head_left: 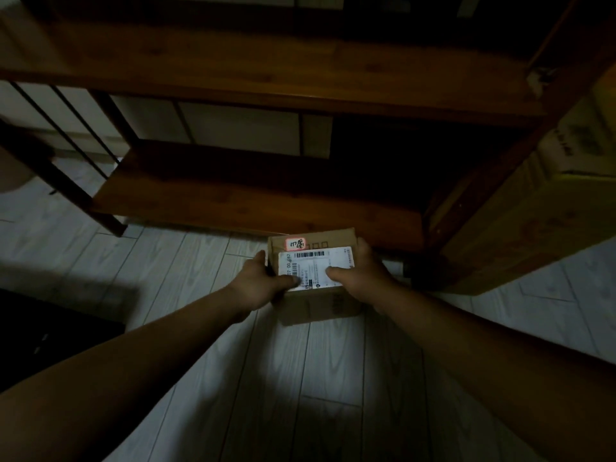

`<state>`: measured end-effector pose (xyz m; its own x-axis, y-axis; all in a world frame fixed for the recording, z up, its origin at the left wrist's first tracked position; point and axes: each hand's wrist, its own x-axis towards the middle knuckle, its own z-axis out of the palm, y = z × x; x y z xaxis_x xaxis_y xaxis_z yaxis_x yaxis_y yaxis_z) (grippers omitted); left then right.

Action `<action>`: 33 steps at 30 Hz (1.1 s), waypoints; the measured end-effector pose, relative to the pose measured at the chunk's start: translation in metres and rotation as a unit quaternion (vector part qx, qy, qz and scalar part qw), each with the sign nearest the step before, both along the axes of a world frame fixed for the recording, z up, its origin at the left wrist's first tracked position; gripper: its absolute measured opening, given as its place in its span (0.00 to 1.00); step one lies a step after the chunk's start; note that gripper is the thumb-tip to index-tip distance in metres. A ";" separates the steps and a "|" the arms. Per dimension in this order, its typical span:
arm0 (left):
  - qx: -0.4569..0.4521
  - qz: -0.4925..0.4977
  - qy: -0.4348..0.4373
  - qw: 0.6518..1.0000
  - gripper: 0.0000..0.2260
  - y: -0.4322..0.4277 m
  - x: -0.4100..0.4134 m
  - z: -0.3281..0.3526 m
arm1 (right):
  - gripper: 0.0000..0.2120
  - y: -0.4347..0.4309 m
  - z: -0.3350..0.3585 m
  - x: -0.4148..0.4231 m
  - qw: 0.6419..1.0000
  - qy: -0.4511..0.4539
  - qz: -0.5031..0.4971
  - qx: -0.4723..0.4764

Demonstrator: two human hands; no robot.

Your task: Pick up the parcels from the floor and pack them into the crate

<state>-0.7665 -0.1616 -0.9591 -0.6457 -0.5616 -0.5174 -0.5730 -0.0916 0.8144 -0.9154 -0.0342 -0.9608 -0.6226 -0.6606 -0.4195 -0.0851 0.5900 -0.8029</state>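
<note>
A small brown cardboard parcel (313, 258) with a white shipping label on top sits low over the pale plank floor, just in front of the wooden shelf. My left hand (263, 283) grips its left side, thumb lying across the label. My right hand (358, 276) grips the right side, thumb also on the label. Whether the parcel's base touches the floor is hidden. No crate is recognisable in this dim view.
A dark wooden shelf unit (266, 195) stands right behind the parcel, its low board close to the floor. Large cardboard boxes (533, 221) are stacked at the right. A dark object (50, 328) lies at the left edge. Pale floor (300, 378) stretches toward me.
</note>
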 end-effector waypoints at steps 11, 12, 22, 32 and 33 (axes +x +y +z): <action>-0.131 0.035 0.255 0.957 0.37 -0.001 0.008 0.048 | 0.44 0.002 0.032 0.020 0.971 0.204 -0.026 -0.122; -0.131 0.042 0.266 0.954 0.36 0.000 0.008 0.053 | 0.43 0.001 0.037 0.021 0.966 0.217 -0.033 -0.133; -0.053 0.121 0.259 0.957 0.33 0.025 0.050 0.169 | 0.38 0.026 0.161 0.067 0.985 0.129 0.001 -0.115; -0.003 0.150 0.227 0.962 0.29 0.052 0.157 0.450 | 0.36 0.062 0.453 0.166 0.994 0.087 0.038 -0.048; -0.003 0.154 0.221 0.963 0.28 0.056 0.169 0.479 | 0.36 0.064 0.482 0.178 0.995 0.085 0.040 -0.046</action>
